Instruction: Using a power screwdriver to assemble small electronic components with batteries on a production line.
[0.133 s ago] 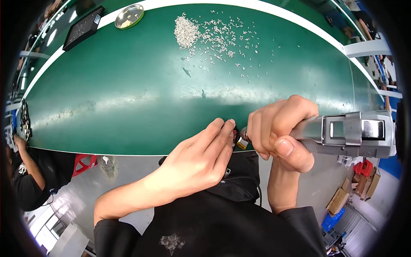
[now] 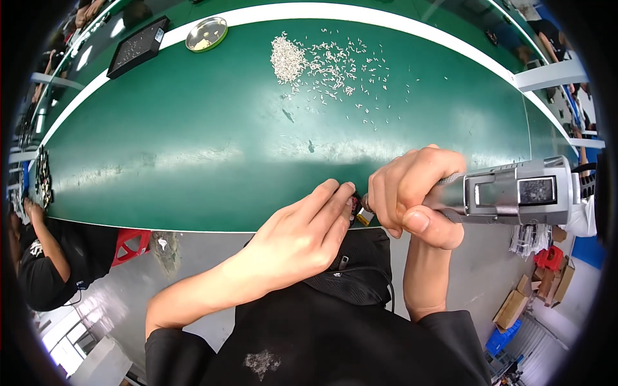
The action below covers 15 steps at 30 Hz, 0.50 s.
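My right hand is wrapped around a grey metal hand tool whose boxy body sticks out to the right. My left hand pinches a small dark part at the near edge of the green table, right against the tool's tip. A small yellowish piece shows between the two hands. What the fingers hold is mostly hidden.
A heap and scatter of small silvery pins lies at the far middle of the table. A round metal dish and a black tray stand at the far left. Another person sits at lower left beside a red stool.
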Each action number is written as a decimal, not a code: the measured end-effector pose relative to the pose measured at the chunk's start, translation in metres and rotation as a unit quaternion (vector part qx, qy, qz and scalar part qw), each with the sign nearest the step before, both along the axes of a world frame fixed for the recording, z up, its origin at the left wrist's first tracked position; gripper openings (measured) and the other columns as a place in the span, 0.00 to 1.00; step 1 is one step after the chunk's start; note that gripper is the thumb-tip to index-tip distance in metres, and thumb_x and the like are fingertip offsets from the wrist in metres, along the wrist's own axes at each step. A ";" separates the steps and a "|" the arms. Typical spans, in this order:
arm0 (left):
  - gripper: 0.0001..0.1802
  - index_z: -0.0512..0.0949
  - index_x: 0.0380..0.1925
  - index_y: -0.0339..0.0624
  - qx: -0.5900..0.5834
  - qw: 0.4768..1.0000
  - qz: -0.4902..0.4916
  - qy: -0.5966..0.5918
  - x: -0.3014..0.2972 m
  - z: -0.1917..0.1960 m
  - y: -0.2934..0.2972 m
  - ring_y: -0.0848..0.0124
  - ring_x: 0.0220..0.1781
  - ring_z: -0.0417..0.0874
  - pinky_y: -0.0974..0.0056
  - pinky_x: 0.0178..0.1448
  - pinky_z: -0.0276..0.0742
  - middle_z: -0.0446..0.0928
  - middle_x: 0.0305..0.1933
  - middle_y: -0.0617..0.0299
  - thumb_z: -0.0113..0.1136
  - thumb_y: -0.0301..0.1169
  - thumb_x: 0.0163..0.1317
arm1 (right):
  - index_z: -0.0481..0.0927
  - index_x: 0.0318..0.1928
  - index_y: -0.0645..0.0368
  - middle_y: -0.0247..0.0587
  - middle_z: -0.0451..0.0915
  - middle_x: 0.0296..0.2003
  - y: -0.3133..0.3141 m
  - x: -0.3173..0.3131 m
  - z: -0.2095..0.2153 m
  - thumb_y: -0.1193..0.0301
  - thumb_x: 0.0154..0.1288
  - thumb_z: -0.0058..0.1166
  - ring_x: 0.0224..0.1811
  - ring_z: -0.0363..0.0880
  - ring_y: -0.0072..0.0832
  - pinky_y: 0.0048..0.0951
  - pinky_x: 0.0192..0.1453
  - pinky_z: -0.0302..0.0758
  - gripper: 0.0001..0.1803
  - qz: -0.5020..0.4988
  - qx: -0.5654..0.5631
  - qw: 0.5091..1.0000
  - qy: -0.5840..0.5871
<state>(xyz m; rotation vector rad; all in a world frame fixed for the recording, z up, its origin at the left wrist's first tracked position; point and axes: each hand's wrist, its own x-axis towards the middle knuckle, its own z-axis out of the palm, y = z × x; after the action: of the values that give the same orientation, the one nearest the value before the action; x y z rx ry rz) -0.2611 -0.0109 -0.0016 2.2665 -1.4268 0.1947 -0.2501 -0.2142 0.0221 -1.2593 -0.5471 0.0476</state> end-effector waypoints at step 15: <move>0.23 0.73 0.52 0.35 0.007 0.904 0.426 0.018 0.035 -0.006 0.131 0.52 0.59 0.74 0.55 0.61 0.71 0.74 0.57 0.48 0.64 0.26 0.55 | 0.68 0.30 0.58 0.31 0.66 0.11 -0.045 -0.023 -0.007 0.73 0.60 0.52 0.12 0.69 0.22 0.24 0.21 0.68 0.06 -0.010 0.322 0.947 0.012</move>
<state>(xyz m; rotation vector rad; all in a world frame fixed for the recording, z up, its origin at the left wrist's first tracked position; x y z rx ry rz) -0.2260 0.1196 -0.0073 2.7351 -0.3221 0.4011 -0.2727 -0.2593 0.0146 -0.6233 -0.4740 -0.1257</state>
